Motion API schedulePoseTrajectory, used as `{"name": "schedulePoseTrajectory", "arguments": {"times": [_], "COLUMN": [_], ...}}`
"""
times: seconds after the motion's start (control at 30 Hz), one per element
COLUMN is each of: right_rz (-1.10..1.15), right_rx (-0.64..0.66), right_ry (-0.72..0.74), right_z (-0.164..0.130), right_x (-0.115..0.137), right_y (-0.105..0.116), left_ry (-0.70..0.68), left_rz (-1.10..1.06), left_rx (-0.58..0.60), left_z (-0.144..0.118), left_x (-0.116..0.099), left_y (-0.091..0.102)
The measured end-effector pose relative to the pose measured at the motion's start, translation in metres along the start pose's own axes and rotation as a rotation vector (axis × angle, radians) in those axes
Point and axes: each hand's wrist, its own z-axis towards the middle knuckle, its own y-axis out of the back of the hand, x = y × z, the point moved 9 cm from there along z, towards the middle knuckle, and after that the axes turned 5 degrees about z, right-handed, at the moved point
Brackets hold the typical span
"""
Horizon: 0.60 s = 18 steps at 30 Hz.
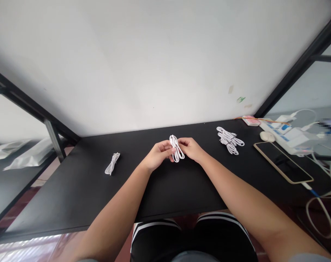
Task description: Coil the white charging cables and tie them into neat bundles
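White coiled cable [177, 150], looped long and narrow, is held upright above the middle of the table. The left hand [158, 154] grasps it from its left side, thumb across the front and fingers behind. The right hand [190, 148] meets its right edge with fingers bent inward; their tips are partly hidden, so I cannot tell whether they pinch it or only touch it. A thin dark tie seems to cross the coil's waist. The step in hand appears to be working at that waist; to judge from this hold, the next move calls for a steady left grip and small, precise right fingertips.

Outward, the black table [168, 198] carries one separate white coil [112, 163] well to the left, and a heap of white cable bundles [228, 140] to the right. Further right lie a rounded white object [267, 136], a smartphone [284, 162] with a cable plugged into its near end, and a power strip [274, 131] full of plugs. Behind stands a pale wall [143, 72]; below the table edge, black shorts with white stripes cover the person's lap.
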Motion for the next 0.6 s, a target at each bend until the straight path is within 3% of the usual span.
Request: {"name": "schedulePoseTrajectory", "arguments": {"times": [0.17, 0.33, 0.47, 0.6], "right_rz": [-0.119, -0.353, -0.592, -0.682], "right_rx": [-0.021, -0.207, -0.354, -0.413], "right_ry": [0.038, 0.037, 0.043, 0.066], "right_z": [0.003, 0.004, 0.0, -0.003], "right_x": [-0.004, -0.009, 0.0, 0.003], "right_y": [0.007, 0.03, 0.047, 0.059], "left_ry": [0.029, 0.059, 0.058, 0.054], "left_rz": [0.005, 0.023, -0.025, -0.109], "left_rx": [0.05, 0.049, -0.08, -0.268], "left_z": [-0.001, -0.001, 0.0, 0.0], "left_x": [0.005, 0.008, 0.006, 0.005], "left_y": [-0.005, -0.004, 0.008, 0.029]}}
